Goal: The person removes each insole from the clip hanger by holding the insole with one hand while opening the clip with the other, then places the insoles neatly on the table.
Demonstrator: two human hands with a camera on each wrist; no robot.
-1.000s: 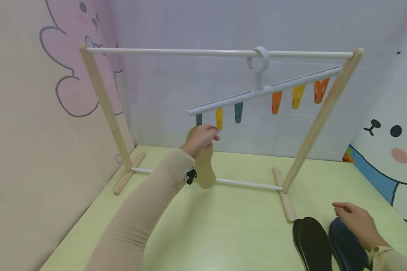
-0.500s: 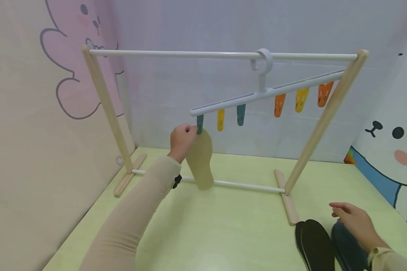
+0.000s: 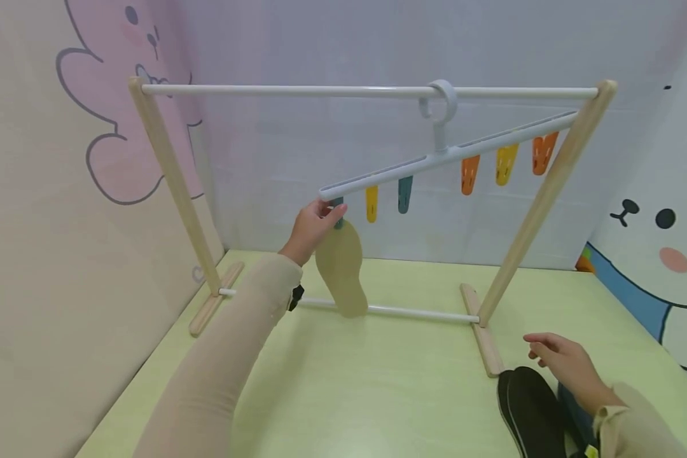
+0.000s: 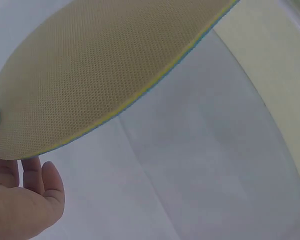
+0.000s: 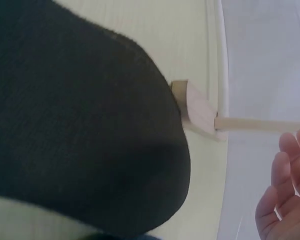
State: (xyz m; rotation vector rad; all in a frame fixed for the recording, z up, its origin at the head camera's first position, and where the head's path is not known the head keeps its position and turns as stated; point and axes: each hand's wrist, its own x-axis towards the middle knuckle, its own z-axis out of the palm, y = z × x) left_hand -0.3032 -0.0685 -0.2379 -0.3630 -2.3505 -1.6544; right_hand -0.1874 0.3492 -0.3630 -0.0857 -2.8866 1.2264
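Observation:
A beige insole (image 3: 342, 267) with a mesh surface hangs below the teal clip (image 3: 338, 219) at the left end of a tilted white hanger (image 3: 401, 170). My left hand (image 3: 313, 228) pinches that clip, its thumb crossing the front. In the left wrist view, the insole (image 4: 105, 65) fills the upper left and its yellow-blue edge shows; the left hand (image 4: 27, 200) is partly cut off below it. My right hand (image 3: 567, 366), fingers loosely bent and holding nothing, hovers above the dark insoles (image 3: 529, 407) on the table.
The hanger hooks over the white top rod (image 3: 292, 91) of a wooden-legged rack. Its other clips, such as a yellow clip (image 3: 371, 203) and an orange clip (image 3: 469, 175), hang without insoles. A dark blue insole (image 3: 575, 416) lies beside the black ones, partly under the right arm.
My left hand moved from in front of the beige insole round to its left side, then up onto the teal clip. The right hand shifted a little to the left.

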